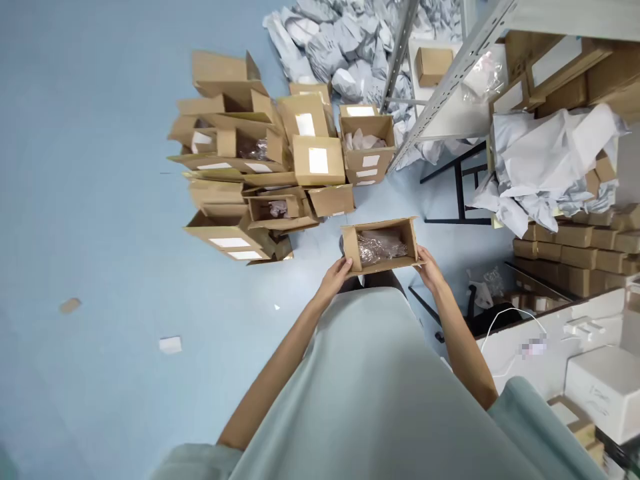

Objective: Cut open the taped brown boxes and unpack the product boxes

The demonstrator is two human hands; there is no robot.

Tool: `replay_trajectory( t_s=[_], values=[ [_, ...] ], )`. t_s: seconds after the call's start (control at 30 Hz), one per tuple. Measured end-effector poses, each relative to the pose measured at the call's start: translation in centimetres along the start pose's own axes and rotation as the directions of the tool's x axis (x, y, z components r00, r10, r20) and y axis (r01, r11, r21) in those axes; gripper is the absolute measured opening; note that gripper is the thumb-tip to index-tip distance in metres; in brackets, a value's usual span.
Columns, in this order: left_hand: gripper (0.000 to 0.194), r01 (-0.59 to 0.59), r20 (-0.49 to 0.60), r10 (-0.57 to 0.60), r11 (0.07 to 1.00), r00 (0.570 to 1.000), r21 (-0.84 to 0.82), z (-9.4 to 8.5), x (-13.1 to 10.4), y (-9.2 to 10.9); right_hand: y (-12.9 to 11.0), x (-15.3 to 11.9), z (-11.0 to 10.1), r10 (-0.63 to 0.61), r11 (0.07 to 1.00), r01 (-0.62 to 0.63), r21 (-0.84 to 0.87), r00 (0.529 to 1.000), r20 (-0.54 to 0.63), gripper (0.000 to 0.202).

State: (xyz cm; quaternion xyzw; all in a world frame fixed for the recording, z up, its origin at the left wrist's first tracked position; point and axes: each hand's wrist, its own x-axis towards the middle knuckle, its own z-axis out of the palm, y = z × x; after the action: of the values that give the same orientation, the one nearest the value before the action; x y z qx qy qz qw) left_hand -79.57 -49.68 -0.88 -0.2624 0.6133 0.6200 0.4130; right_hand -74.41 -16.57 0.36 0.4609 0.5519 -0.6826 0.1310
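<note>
An open cardboard box (353, 248) is held level in front of my body. Clear plastic-wrapped contents (383, 247) lie inside it. My left hand (336, 277) grips the box's near left corner, thumb on the cardboard. At the near right corner, my right hand (429, 268) holds the other end, with its fingers partly hidden by the cardboard. Beyond the box stand several open cartons (319, 160) on the blue floor, some with wrapped items in them.
A metal shelf frame (450, 83) rises at the upper right, beside a heap of grey-white parcels (350, 50). More parcels (550, 157) lie on a raised surface at right. Stacked brown boxes (575, 257) line the right side. A white scrap (171, 345) lies on the floor.
</note>
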Motion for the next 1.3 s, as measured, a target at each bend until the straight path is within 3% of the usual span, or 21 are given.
replay_trajectory(
  t_s=[0.13, 0.3, 0.47, 0.63, 0.73, 0.87, 0.97, 1.07, 1.17, 1.3],
  values=[
    [0.072, -0.031, 0.087, 0.028, 0.999, 0.996, 0.027, 1.0, 6.4, 1.4, -0.6, 4.8, -0.4, 0.062, 0.998, -0.061, 0.021, 0.996, -0.061, 0.041],
    [0.067, 0.073, 0.144, -0.071, 0.997, 0.987, -0.01, 2.2, 16.2, 0.8, -0.8, 13.9, -1.4, 0.204, 0.977, -0.207, -0.054, 0.977, -0.068, 0.035],
    [0.063, 0.081, 0.119, -0.071, 0.994, 0.99, -0.08, 3.6, 28.7, -2.1, 0.6, 26.2, -1.8, 0.227, 0.968, -0.226, -0.113, 0.974, -0.001, 0.03],
    [0.066, 0.156, 0.068, -0.146, 0.973, 0.987, -0.173, 3.6, 40.6, -5.8, 3.8, 39.4, -0.5, 0.272, 0.958, -0.269, -0.104, 0.962, 0.01, 0.025],
    [0.06, 0.168, 0.061, -0.159, 0.968, 0.985, -0.188, 2.6, 46.0, -7.7, 6.1, 46.0, 0.8, 0.29, 0.952, -0.285, -0.112, 0.957, 0.024, 0.024],
    [0.053, 0.138, 0.015, -0.137, 0.974, 0.99, -0.181, 1.1, 51.3, -9.6, 9.2, 52.6, 2.2, 0.295, 0.951, -0.285, -0.118, 0.953, 0.074, 0.026],
    [0.056, 0.075, -0.097, -0.099, 0.972, 0.99, -0.223, 0.5, 53.6, -10.6, 11.3, 55.8, 3.2, 0.291, 0.956, -0.286, -0.066, 0.953, 0.088, 0.034],
    [0.054, 0.072, -0.218, -0.135, 0.958, 0.967, -0.277, 0.3, 53.2, -11.5, 12.9, 56.8, 4.5, 0.315, 0.949, -0.315, -0.031, 0.949, 0.025, 0.053],
    [0.049, 0.156, -0.273, -0.243, 0.94, 0.931, -0.303, 0.4, 49.5, -11.8, 13.4, 54.7, 6.0, 0.373, 0.927, -0.374, -0.033, 0.927, -0.031, 0.06],
    [0.037, 0.243, -0.252, -0.321, 0.924, 0.913, -0.296, 0.3, 41.3, -10.2, 12.0, 47.1, 7.5, 0.398, 0.917, -0.398, -0.014, 0.917, 0.01, 0.057]
  ],
)
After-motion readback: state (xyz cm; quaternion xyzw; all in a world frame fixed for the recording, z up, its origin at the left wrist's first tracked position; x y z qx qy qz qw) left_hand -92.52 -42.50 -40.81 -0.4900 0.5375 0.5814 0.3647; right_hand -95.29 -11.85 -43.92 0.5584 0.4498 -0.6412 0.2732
